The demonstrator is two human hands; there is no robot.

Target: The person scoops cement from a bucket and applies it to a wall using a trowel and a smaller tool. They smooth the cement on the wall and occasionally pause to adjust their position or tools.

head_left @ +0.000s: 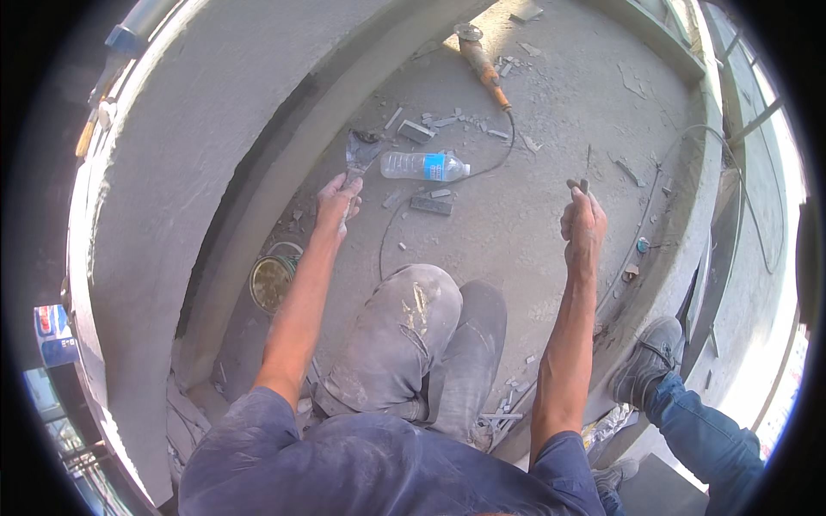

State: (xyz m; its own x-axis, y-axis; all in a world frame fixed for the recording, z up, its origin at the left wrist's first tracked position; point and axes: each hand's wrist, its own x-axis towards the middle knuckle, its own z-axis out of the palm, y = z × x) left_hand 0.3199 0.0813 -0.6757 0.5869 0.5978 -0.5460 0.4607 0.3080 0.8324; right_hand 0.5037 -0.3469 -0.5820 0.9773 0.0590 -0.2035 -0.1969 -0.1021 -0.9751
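My left hand (334,206) is closed round the handle of a trowel (361,153). Its grey metal blade points away from me, and a dark patch shows at the far edge. Just right of the blade, a clear plastic bottle (406,165) with a blue label lies on its side. On the right, my right hand (583,225) is raised with its fingers bent round a small dark piece (584,185). Only the tip of that piece sticks out past the fingers, so its kind cannot be made out.
An angle grinder (482,69) with an orange body lies at the far side, its cord trailing toward me. Broken tile pieces (430,205) litter the dusty floor. A bucket (274,282) stands beside my left forearm. Low concrete walls (215,112) flank me; another person's shoe (647,361) is at right.
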